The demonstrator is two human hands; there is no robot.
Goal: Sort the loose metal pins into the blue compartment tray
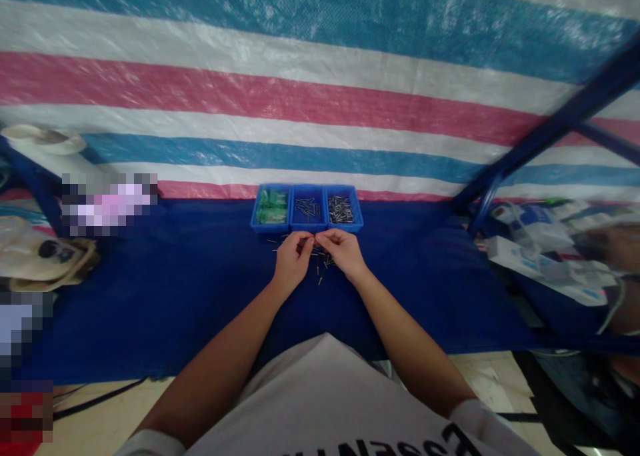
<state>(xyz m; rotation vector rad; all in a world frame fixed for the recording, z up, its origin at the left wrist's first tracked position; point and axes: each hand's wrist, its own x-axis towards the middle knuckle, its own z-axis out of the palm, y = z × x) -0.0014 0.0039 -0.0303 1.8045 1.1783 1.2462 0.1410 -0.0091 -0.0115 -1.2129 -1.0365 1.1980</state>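
My left hand [293,259] and my right hand [344,253] meet fingertip to fingertip over the blue table cloth [175,289], both pinched on something too small to name. Loose small metal pins [320,266] lie scattered under and between them. Just beyond stand three small blue bins side by side: the left bin [271,207] holds green pieces, the middle bin [307,209] holds dark pins, and the right bin [341,209] holds silvery pins.
A striped red, white and blue tarp [320,96] hangs behind the table. White boxes [520,253] and a blue metal frame [550,129] sit at the right. A white roll [45,146] and a bag [45,256] lie at the left.
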